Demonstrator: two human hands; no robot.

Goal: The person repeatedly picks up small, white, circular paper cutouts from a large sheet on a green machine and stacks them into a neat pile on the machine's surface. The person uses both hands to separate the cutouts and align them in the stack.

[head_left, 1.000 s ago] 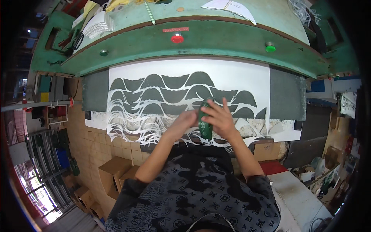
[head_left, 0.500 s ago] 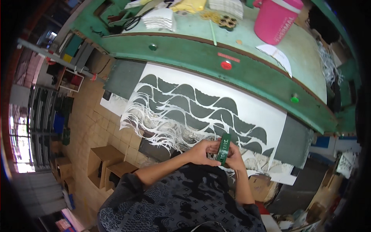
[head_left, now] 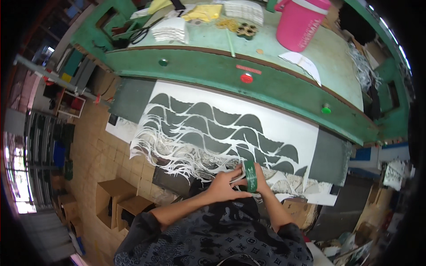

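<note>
My right hand (head_left: 262, 182) grips a green cutting die (head_left: 250, 176), a curved metal band with white markings, held upright over the front edge of the white sheet. From the left, my left hand (head_left: 224, 186) meets the same die, its fingers at the upper part and its thumb by the lower end. Pale edges show between the left fingers and the die; what they are I cannot make out. Beyond both hands lies the white sheet (head_left: 288, 126), cut out in rows of wave-shaped gaps, with thin torn strips (head_left: 177, 162) along its near left side.
A green press beam (head_left: 204, 73) with a red button (head_left: 246, 78) and green buttons spans the far side. On its top sit a pink jug (head_left: 301, 24), stacked white pieces (head_left: 171, 30) and scissors (head_left: 141, 35). Cardboard boxes (head_left: 113, 195) stand on the floor at left.
The die has turned and come slightly lower, still in my right hand. My left fingers have spread a little along its left side. The whole view has shifted slightly.
</note>
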